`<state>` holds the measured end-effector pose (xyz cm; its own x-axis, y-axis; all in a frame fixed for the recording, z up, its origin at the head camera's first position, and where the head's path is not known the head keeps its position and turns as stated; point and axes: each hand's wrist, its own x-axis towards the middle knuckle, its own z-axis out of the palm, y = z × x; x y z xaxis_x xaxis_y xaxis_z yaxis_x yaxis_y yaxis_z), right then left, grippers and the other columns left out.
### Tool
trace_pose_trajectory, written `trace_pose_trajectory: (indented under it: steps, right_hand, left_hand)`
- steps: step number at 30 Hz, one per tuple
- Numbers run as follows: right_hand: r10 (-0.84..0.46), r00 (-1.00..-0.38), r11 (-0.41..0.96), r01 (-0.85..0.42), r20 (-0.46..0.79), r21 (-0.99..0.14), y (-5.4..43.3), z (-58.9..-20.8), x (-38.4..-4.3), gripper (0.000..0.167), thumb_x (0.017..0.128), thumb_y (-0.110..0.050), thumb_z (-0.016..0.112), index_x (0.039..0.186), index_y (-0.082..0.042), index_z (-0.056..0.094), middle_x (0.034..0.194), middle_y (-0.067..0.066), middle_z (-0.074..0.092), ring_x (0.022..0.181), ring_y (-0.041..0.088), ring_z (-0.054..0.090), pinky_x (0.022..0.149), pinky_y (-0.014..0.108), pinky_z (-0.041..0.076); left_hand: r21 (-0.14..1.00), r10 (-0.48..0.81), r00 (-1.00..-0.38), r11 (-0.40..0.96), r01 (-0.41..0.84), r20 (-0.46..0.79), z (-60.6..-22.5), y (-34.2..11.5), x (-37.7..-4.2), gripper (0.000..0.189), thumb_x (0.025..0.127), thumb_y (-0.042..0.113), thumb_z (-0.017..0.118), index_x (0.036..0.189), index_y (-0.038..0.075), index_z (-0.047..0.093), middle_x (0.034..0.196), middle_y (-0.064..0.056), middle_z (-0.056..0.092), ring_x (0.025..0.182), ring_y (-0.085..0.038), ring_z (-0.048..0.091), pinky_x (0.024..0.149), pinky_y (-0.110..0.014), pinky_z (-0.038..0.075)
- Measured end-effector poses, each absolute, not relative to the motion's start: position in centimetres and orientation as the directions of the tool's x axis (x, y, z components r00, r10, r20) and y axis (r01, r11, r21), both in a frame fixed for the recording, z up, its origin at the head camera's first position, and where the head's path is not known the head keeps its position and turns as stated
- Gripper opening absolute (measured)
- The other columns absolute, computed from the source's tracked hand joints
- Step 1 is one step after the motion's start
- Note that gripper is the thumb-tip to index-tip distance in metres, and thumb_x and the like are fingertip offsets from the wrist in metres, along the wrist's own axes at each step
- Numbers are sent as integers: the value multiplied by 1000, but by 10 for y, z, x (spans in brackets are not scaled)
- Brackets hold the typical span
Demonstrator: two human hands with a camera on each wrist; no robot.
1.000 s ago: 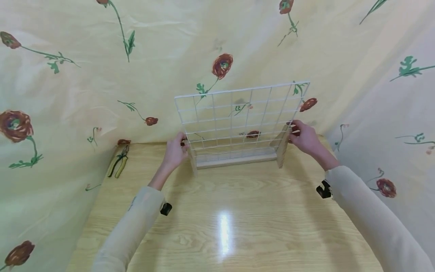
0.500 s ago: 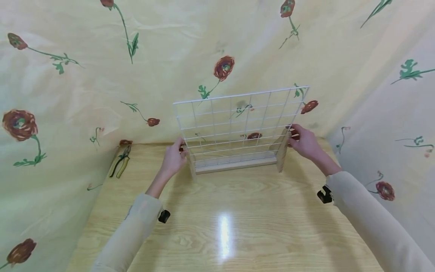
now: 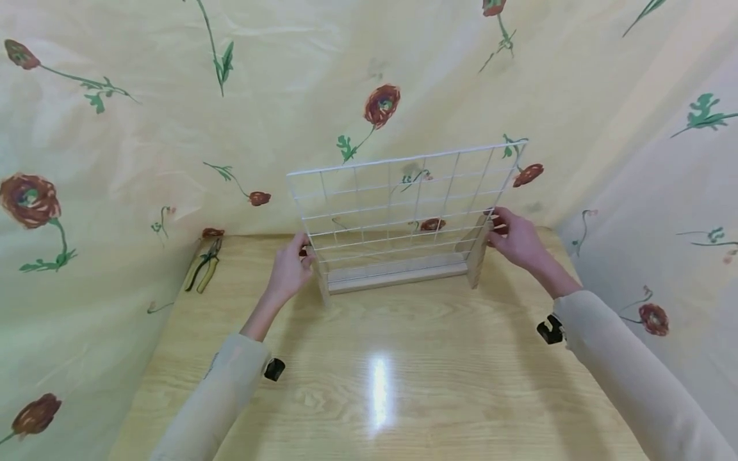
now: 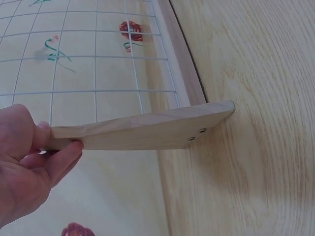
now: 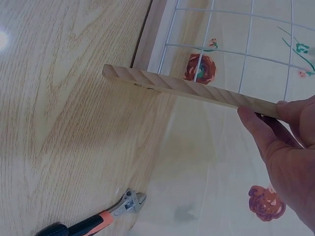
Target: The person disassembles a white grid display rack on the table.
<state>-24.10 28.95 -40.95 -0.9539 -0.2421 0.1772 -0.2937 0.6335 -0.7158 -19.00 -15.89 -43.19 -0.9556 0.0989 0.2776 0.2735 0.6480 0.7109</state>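
Slightly leftward and toward the person, the left end of the rack [image 3: 416,200] has been shifted since the earlier head view, and the left hand [image 3: 292,267] has been carried along with it; at the right end little change is seen. By that left hand the upper end of the left side board [image 4: 142,132] is pinched, the thumb and fingers closed to about the thickness of the wood. By the right hand [image 3: 519,242] the upper end of the right side board [image 5: 192,92] is grasped in the same manner, fingertips being laid along its outer face. How firmly either board is squeezed cannot be told. The rack is stood on the wood-grained table [image 3: 323,371], toward its far edge and in front of the flowered cloth [image 3: 277,115]; whether the cloth is touched cannot be told. Between the two boards a white wire grid [image 4: 95,58] is held, its top edge rising above both hands, and along its foot a lower plank [image 4: 183,54] is run. Near the lower corner of the left board two screw heads [image 4: 202,130] are shown. Pliers [image 3: 207,273] with yellow handles are laid at the table's far left corner, well apart from the left hand, and an adjustable wrench [image 5: 106,216] is seen beyond the right board.
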Motion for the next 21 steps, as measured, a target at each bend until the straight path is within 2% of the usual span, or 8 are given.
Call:
trace_pose_trajectory:
  steps: [6, 12, 16, 21]
  right_hand:
    - [-242, -952, 650, -303, 189, -697, 288, -411, -238, 40, 90, 11, 58, 129, 13, 49, 110, 39, 60, 99, 55, 63, 72, 35, 63]
    - [-251, -949, 682, -314, 191, -660, 285, -407, -233, 39, 91, 8, 59, 129, 11, 50, 110, 38, 61, 98, 54, 64, 76, 53, 60]
    - [-261, -948, 698, -315, 181, -643, 282, -405, -232, 39, 93, 4, 60, 130, 9, 49, 112, 37, 61, 101, 52, 64, 79, 58, 58]
    - [-259, -951, 691, -305, 170, -655, 280, -407, -229, 38, 94, 4, 59, 130, 8, 49, 113, 36, 61, 102, 52, 63, 79, 56, 59]
  left_hand:
    - [701, 78, -951, 658, 274, 298, -432, -160, -183, 23, 87, -14, 66, 103, -2, 53, 96, -21, 71, 96, -41, 69, 84, -53, 59]
    - [696, 67, -946, 661, 280, 317, -433, -162, -177, 24, 85, -14, 66, 102, -2, 55, 94, -21, 71, 94, -39, 70, 82, -53, 59]
    - [697, 59, -943, 658, 283, 327, -432, -164, -172, 23, 84, -14, 65, 101, -2, 56, 94, -22, 71, 94, -39, 70, 82, -54, 59]
    - [697, 64, -942, 657, 288, 329, -434, -166, -168, 23, 84, -15, 64, 100, -2, 55, 96, -24, 71, 94, -40, 70, 81, -56, 58]
